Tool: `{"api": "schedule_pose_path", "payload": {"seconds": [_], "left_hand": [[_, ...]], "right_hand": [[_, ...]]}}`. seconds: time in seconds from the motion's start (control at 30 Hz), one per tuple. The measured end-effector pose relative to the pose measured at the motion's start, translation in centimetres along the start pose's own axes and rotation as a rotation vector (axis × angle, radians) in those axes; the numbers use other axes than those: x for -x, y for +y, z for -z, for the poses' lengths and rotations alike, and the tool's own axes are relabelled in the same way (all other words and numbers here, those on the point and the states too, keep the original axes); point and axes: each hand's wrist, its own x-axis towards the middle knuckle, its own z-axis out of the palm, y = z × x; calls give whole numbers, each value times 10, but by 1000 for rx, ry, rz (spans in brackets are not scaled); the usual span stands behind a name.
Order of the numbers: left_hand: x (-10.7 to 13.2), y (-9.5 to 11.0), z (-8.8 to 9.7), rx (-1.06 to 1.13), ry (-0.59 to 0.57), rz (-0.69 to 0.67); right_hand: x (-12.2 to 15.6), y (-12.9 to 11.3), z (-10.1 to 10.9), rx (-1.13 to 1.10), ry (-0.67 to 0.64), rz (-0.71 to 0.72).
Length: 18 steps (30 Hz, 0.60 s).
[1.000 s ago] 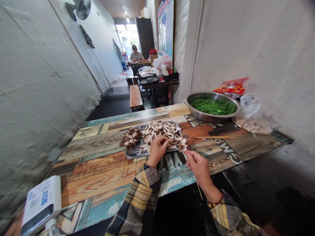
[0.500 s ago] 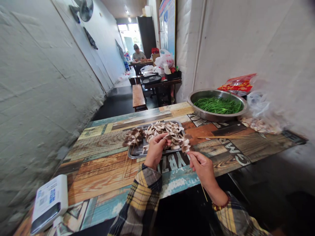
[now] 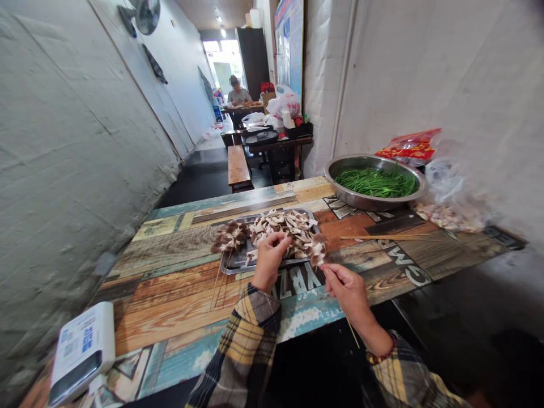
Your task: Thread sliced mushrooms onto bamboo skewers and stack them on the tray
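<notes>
My right hand (image 3: 346, 289) is closed around a bamboo skewer (image 3: 352, 333), whose lower end slants down past the table edge. Grey-brown mushrooms (image 3: 317, 249) are threaded in a cluster at its upper end, just above my fingertips. Over the metal tray (image 3: 228, 271), my left hand (image 3: 271, 258) pinches a mushroom piece, mostly hidden by the fingers. A heap of torn oyster mushrooms (image 3: 278, 222) fills much of the tray. Loaded mushroom skewers (image 3: 230, 235) lie at its left side, their bare sticks reaching over the rim onto the table.
Bare skewers (image 3: 386, 237) lie on the table at right. Behind them stands a steel basin (image 3: 369, 201) of green chives, beside plastic bags (image 3: 450, 195). A white box-shaped device (image 3: 83, 351) sits near left. Farther back are a bench (image 3: 238, 165) and a seated person (image 3: 238, 93).
The threaded mushroom cluster has shifted slightly left and down, turning its brown caps more toward me. My left fingertips have closed tighter over the heap; the right hand has barely moved.
</notes>
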Motion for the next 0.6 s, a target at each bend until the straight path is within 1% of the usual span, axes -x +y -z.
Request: {"api": "schedule_pose_path", "payload": {"seconds": [0.13, 0.23, 0.3, 0.4, 0.6], "left_hand": [[0, 2, -1, 123, -39, 16], [1, 4, -2, 262, -30, 87], [2, 7, -2, 318, -10, 116], [3, 10, -3, 356, 8, 113], [4, 9, -3, 347, -34, 149]], "right_hand": [[2, -2, -1, 13, -73, 34], [2, -1, -1, 44, -119, 87], [2, 0, -2, 87, -150, 136], [2, 2, -4, 149, -170, 190], [2, 3, -5, 184, -158, 175]]}}
